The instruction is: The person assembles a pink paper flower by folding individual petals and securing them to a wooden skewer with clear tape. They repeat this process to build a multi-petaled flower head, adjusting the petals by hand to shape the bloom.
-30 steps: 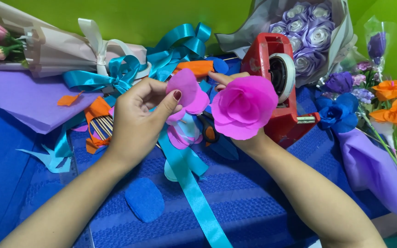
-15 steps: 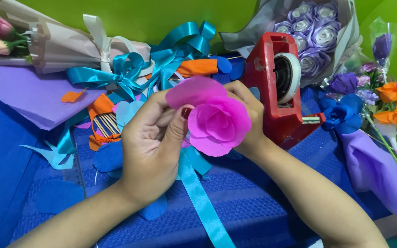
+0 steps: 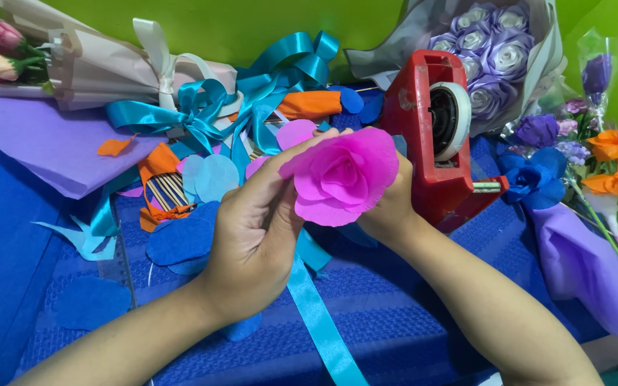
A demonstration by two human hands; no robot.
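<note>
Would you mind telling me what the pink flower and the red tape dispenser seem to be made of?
The pink flower held between the left hand and right hand looks like crepe paper: matte, with finely crinkled, slightly ragged petal edges. The red tape dispenser looks like hard plastic or painted metal: smooth, faintly glossy, with scuffed patches.

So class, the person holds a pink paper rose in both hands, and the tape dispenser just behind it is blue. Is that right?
Not quite. The head view shows both hands, left hand and right hand, holding the pink paper rose, but the tape dispenser just behind it is red, not blue.
</note>
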